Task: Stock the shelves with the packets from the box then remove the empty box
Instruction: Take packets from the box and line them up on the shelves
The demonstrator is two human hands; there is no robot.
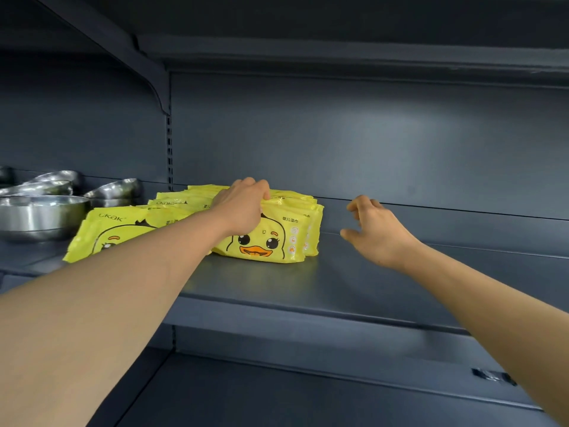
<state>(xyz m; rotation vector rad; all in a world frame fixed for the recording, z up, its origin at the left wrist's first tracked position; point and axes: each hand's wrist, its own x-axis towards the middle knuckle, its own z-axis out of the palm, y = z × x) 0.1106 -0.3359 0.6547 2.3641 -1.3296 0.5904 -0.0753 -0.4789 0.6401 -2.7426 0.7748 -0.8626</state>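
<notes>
Dark grey metal shelf (354,288), mid-frame, backed by a matching panel. Yellow duck-print packets (277,238): rows lying on the shelf left of centre. Left hand (243,204): atop the right-hand row, fingers curled over its far top edge, grasping it. Right hand (374,231): right of centre, apart from the packets, fingers loosely spread, holding nothing. Steel bowls (43,211): stacked at the left edge, beside the packets.
</notes>
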